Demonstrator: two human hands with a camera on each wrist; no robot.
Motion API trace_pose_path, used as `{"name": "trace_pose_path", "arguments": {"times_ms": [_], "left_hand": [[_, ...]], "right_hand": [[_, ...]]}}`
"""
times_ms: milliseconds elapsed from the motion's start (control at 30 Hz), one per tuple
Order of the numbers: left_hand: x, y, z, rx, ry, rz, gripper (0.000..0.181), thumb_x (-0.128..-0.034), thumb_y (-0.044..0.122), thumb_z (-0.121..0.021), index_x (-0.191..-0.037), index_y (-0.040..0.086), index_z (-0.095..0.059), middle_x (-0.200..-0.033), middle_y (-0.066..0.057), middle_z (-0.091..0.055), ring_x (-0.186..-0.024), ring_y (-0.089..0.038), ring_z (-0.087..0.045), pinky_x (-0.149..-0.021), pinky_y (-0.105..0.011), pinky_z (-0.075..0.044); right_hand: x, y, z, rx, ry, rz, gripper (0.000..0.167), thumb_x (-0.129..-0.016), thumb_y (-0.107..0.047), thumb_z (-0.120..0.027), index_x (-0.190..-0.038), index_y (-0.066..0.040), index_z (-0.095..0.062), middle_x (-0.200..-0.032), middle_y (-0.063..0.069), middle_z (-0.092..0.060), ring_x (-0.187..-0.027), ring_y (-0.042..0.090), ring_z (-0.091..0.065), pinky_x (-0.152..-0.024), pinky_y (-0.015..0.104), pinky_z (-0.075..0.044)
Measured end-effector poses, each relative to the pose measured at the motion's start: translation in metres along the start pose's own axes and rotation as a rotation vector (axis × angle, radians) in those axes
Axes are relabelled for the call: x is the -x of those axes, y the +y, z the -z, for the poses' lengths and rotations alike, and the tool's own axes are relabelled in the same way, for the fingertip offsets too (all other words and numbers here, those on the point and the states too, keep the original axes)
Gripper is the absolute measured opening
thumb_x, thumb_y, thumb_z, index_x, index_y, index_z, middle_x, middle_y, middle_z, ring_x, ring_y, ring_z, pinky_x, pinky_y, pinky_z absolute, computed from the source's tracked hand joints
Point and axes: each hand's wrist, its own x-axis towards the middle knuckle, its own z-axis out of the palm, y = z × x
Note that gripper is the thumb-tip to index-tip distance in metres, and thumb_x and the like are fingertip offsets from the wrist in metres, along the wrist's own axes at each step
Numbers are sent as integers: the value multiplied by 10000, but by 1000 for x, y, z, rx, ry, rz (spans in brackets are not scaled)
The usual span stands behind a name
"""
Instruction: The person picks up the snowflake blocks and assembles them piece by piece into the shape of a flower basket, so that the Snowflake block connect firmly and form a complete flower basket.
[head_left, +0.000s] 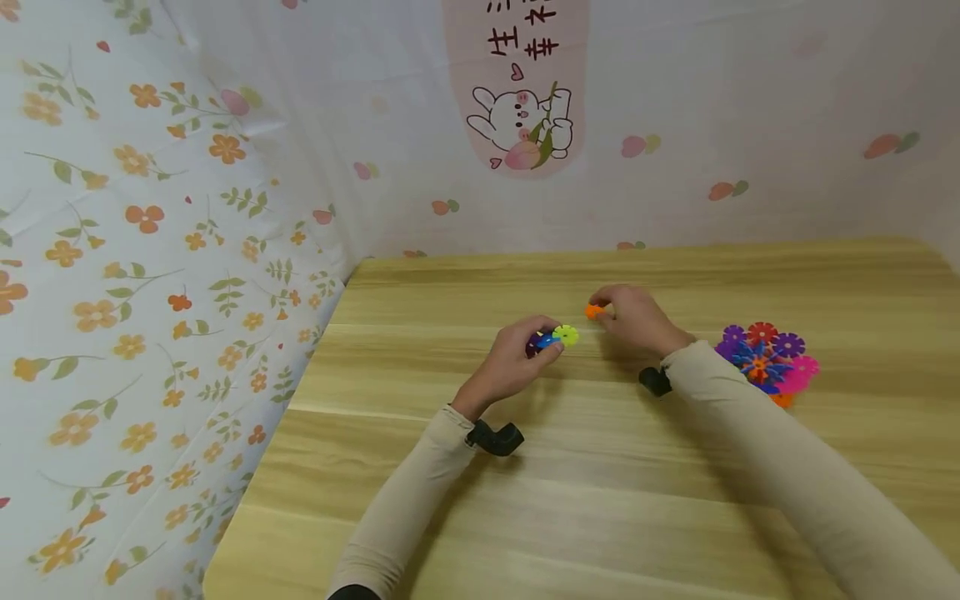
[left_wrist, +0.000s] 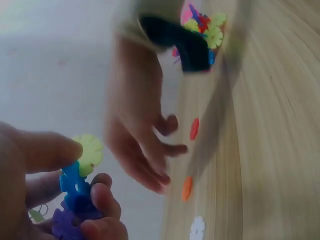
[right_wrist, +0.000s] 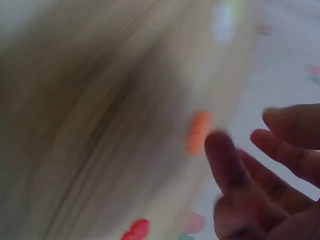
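My left hand [head_left: 512,360] pinches a joined set of notched discs: a yellow disc [left_wrist: 91,154], blue pieces [left_wrist: 76,185] and a purple disc [left_wrist: 69,223]. The right hand [head_left: 636,318] is over the table at an orange disc [head_left: 594,312], its fingers apart. In the right wrist view the orange disc [right_wrist: 199,132] lies on the wood just beside a fingertip, with nothing seen gripped. On either side of that disc in the left wrist view lie a red disc [left_wrist: 194,128] and a white disc [left_wrist: 197,228].
A heap of coloured notched discs [head_left: 763,362] lies on the wooden table [head_left: 600,517] to the right, beside my right forearm. Patterned cloth [head_left: 675,125] hangs behind the table and along its left side. Dark wrist mounts [head_left: 497,438] stick out below both wrists.
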Motion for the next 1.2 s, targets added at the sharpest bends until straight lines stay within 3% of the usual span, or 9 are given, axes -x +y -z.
{"name": "trace_pose_path", "arguments": {"times_ms": [133,233,300,467,567,733,900,1033,1200], "left_hand": [[1,-3,-1,-2,1,-15,276,-1011,203,-592,-1243,63,-643,-1135,-101,-658,-800,-118,-541,-658,-158,-455],[0,-2,-2,3,-5,-30,264,-1008,207,-593,-1221,64,-655,-1135,-100,-663,-813,-119,-543,-664,-158,-460],[-1,-1,-2,4,-3,-37,241,-1008,203,-593,-1193,67,-666,-1118,-95,-669,-813,-118,-550,-664,-158,-464],[-2,-1,-3,6,17,-27,200,-1024,215,-574,-1125,87,-689,-1066,-73,-684,-780,-112,-569,-655,-165,-478],[-1,-1,-5,24,35,-15,211,-1033,227,-559,-1116,91,-698,-1062,-75,-692,-776,-114,-585,-658,-173,-489],[1,-1,-7,55,56,4,213,-1033,227,-560,-1111,92,-705,-1047,-79,-694,-751,-101,-559,-650,-177,-478],[-3,3,-10,70,60,-32,231,-1039,244,-553,-1141,99,-700,-1049,-67,-689,-741,-115,-534,-649,-179,-454],[-4,6,-11,71,79,-67,222,-1036,230,-558,-1135,93,-702,-996,-65,-675,-706,-117,-513,-622,-179,-432],[-6,5,-10,57,111,-73,199,-1032,200,-565,-1113,79,-701,-956,-79,-664,-685,-99,-500,-610,-170,-426]], "right_hand": [[-20,9,-16,294,-49,-44,215,-941,-73,-605,-1083,45,-716,-1126,250,-663,-997,406,-661,-804,520,-583],[-26,11,-20,346,-31,-88,134,-908,-22,-589,-870,17,-712,-966,202,-675,-859,359,-677,-684,501,-589],[-27,12,-17,295,-63,-96,84,-877,1,-614,-839,19,-686,-921,194,-683,-829,347,-673,-681,482,-582],[-16,15,-4,-4,-183,-78,66,-888,-32,-682,-914,26,-701,-818,146,-699,-720,237,-629,-659,336,-522],[8,11,-2,-291,-212,-90,161,-960,-49,-614,-1052,45,-707,-779,136,-708,-665,200,-649,-629,291,-541],[47,-6,-5,-766,-248,-136,321,-992,-140,-623,-1242,58,-580,-781,112,-699,-634,212,-652,-643,338,-580],[58,-14,-12,-1000,-192,-159,212,-992,-148,-630,-1153,-23,-570,-721,-32,-680,-583,103,-578,-557,249,-507],[60,-12,-13,-1160,-182,-170,90,-1015,-126,-584,-1093,-88,-609,-775,-52,-698,-579,62,-560,-545,182,-483],[62,-13,-12,-1257,-191,-142,92,-1024,-141,-571,-1091,-117,-630,-842,-48,-726,-599,52,-561,-547,158,-458]]}}
